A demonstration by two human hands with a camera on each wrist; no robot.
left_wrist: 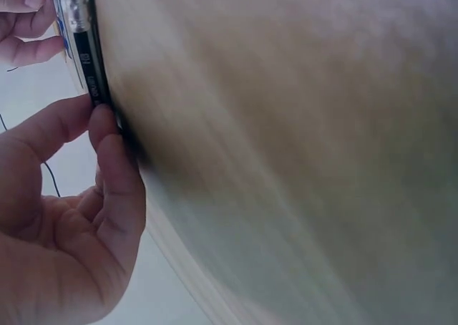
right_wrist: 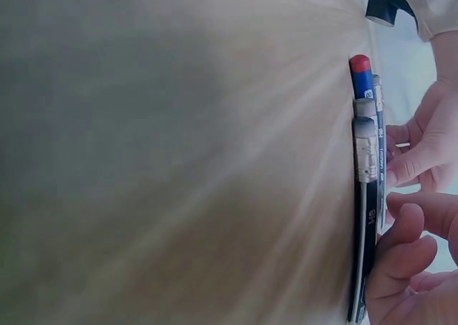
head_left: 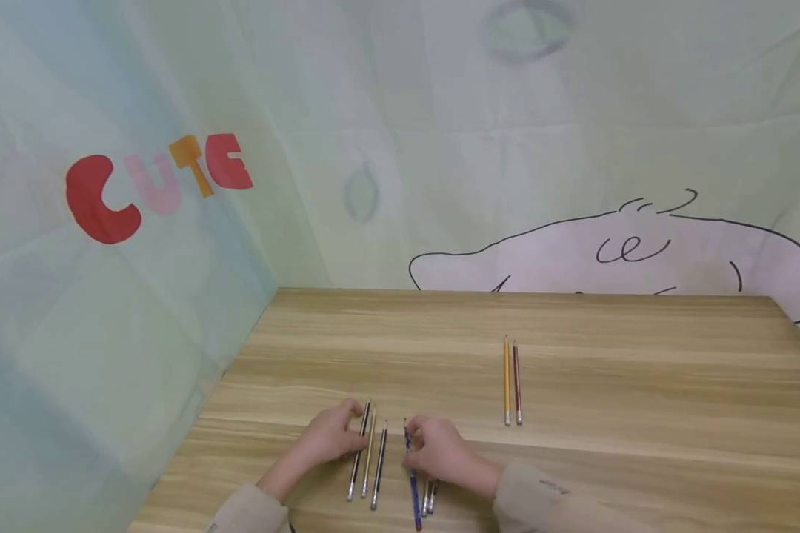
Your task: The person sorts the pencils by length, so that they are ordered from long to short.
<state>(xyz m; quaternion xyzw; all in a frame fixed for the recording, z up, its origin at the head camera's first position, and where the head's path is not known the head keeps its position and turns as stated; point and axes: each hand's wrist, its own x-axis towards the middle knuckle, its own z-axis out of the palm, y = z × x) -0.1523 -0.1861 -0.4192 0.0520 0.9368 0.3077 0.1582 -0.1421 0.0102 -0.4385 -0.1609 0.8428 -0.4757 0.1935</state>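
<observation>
Several pencils lie side by side at the near part of the table. My left hand (head_left: 333,433) pinches the leftmost black pencil (head_left: 356,463) between thumb and fingers. A gold pencil (head_left: 368,459) and another black pencil (head_left: 379,468) lie just right of it. With thumb and forefinger, my right hand (head_left: 443,453) pinches a blue patterned pencil (head_left: 413,494) that has a red end. Partly hidden under that hand are two pencils, whose silver eraser ends (head_left: 430,500) show. In the right wrist view, a black pencil (right_wrist: 369,217) lies alongside the right fingers.
Farther back on the wooden table (head_left: 640,370), a yellow pencil (head_left: 507,381) and a dark red pencil (head_left: 518,381) lie together. A printed cloth (head_left: 307,111) hangs behind the table and along its left side.
</observation>
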